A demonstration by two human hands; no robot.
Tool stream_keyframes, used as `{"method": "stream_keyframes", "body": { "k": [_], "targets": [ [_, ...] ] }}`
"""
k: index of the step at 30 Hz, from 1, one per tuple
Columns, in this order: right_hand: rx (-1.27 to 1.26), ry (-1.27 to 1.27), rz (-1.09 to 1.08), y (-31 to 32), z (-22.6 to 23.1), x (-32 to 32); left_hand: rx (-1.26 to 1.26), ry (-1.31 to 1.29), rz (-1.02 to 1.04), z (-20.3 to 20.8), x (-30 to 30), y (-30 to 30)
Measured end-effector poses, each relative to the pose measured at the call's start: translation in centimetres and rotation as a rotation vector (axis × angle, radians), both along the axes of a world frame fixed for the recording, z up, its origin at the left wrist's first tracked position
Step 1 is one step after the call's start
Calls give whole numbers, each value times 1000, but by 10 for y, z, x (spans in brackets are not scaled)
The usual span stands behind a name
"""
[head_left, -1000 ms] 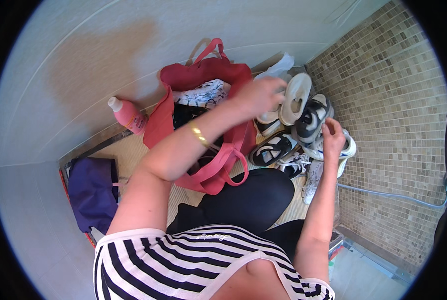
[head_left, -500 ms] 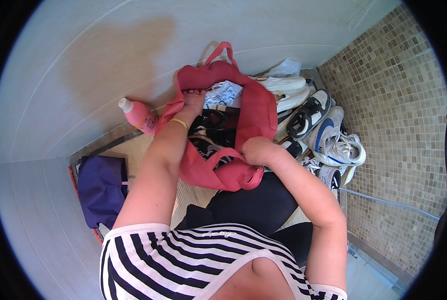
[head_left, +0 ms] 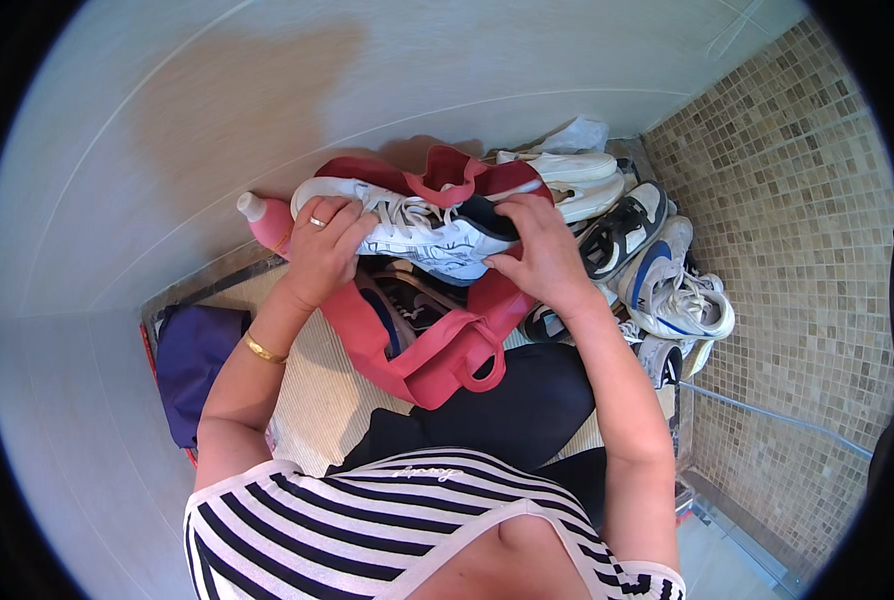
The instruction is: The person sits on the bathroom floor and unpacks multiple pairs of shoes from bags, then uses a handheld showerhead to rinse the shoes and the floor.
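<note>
A white lace-up sneaker (head_left: 417, 232) with dark line patterns is held sideways over a red fabric bag (head_left: 422, 345). My left hand (head_left: 325, 245) grips its toe end, thumb and fingers around the white upper. The heel end, with a dark lining, is in the grasp of my right hand (head_left: 539, 248). Beneath it the bag gapes, and dark shoes (head_left: 407, 298) lie inside, partly hidden by the sneaker. One looped handle (head_left: 482, 365) of the bag hangs on the near side, beside my dark-clad leg.
Several white, black and blue sneakers (head_left: 672, 285) are heaped right of the bag against a mosaic wall (head_left: 787, 240). A pink bottle (head_left: 272, 225) with a white cap stands by the pale wall. A purple cloth bag (head_left: 202, 370) lies at left on a beige ribbed mat (head_left: 312, 400).
Both hands have left the bag's sides and now hold the patterned sneaker, raised out of the bag. The bag's far side has slumped, and its far handle has dropped.
</note>
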State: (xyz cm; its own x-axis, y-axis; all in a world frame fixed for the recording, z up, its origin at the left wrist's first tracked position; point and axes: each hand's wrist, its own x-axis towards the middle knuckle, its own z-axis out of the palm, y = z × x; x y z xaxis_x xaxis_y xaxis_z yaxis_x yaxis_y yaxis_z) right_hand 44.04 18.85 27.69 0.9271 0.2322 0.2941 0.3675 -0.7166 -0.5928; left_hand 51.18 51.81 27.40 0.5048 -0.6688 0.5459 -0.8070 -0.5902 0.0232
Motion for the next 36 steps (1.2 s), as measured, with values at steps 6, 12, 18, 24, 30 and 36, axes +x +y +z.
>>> {"method": "stream_keyframes", "body": {
  "k": [6, 12, 18, 24, 30, 36],
  "targets": [
    [203, -123, 36, -9, 43, -29, -195, -104, -47, 17, -4, -19],
    [187, -180, -399, -111, 94, -90, -684, 208, -127, 43, -9, -67],
    [25, -182, -891, -185, 56, -102, 517, 897, 155, -118, 20, -76],
    [55, 30, -717, -124, 4, -71, 621, 962, 324, -217, 16, -87],
    [-85, 320, 59, -12, -1, -65, 396, 1182, 249, -239, 37, -72],
    [-375, 458, 210, -12, -38, -68, -2, 1219, 258, -245, 40, -42]
  ]
}}
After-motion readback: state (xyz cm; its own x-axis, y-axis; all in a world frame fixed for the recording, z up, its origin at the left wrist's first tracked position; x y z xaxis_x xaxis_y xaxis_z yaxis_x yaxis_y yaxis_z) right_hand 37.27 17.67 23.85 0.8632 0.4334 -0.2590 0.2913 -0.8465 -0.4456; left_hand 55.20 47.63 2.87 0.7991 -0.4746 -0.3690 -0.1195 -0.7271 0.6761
